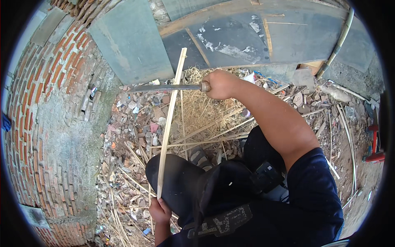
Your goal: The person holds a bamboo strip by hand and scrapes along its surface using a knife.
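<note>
Your left hand (160, 210) pinches the lower end of a long, flat, pale wooden strip (170, 119), which slants up across your dark-trousered left knee (183, 175); your right hand (222, 84) clenches a long, grey metal-bladed knife (154, 87) crossing the strip's upper part.

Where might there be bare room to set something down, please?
The barest patch is the brown dirt at far right, right of the long, thin, pale wooden strips and below the angular red object, though small scraps dot it. Beneath the right hand and its long metal knife, it is crowded: curly straw-coloured shavings and grey-brown stone rubble.
</note>
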Demonstrator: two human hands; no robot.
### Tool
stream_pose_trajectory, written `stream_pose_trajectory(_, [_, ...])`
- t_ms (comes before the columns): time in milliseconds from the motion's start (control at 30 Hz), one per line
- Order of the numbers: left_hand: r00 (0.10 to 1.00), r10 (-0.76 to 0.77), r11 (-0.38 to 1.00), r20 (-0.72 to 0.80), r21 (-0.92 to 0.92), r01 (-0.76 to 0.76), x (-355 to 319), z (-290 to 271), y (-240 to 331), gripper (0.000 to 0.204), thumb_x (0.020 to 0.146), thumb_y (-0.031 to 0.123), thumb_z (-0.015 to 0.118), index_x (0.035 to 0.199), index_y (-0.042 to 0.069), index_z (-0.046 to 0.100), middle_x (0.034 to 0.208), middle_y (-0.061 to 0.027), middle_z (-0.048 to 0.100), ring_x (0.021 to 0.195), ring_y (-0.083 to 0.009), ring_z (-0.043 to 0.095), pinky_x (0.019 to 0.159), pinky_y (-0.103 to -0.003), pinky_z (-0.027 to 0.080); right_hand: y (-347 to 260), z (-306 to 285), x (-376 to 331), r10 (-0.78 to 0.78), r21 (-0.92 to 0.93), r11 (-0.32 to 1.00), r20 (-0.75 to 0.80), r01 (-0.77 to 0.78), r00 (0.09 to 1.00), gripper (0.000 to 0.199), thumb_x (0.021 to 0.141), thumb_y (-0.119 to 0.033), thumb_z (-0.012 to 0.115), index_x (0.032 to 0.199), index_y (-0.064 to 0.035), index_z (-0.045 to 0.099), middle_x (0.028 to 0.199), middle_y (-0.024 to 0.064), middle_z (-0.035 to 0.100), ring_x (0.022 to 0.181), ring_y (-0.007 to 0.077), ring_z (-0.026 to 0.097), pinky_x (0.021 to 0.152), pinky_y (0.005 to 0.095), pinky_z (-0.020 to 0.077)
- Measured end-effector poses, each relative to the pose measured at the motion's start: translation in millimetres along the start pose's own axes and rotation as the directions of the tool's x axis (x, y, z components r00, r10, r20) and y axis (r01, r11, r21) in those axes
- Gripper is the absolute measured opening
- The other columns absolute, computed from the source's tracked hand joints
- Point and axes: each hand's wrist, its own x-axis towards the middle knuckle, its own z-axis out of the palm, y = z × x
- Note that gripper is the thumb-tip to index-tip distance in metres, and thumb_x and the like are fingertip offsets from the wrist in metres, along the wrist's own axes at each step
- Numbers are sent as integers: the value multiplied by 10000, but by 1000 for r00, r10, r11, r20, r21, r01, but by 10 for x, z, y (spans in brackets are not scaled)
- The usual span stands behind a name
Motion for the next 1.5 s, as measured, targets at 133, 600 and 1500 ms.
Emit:
stream_pose_trajectory(133, [1000,-6,1000,1,5,6,-37,38,-35,359,1011,281,412,813,-5,499,630,-257,545,594,-486,567,524,-503,411,-271,2,-48,-8,-28,1000,25,8,1000,179,743,-187,658,885,-84,697,830,160,704,828,369,689,762,481,542])
stream_pose_trajectory(600, [999,11,997,-44,-76,-14,-38,134,-147,396,1010,321,418,784,3,489,594,-242,523,560,-478,556,495,-511,392,-636,25,-104,-131,-153,974,229,169,965,237,735,-192,693,954,-101,702,936,141,708,925,341,687,796,486,555])
stream_pose_trajectory(1500, [1000,-23,999,-3,37,23,-184,43,-30,347,1023,303,461,820,24,500,608,-233,550,570,-485,571,495,-526,406,-472,13,-67,53,-80,996,159,-41,986,187,818,-187,617,955,-109,718,887,129,701,875,323,695,801,474,562])
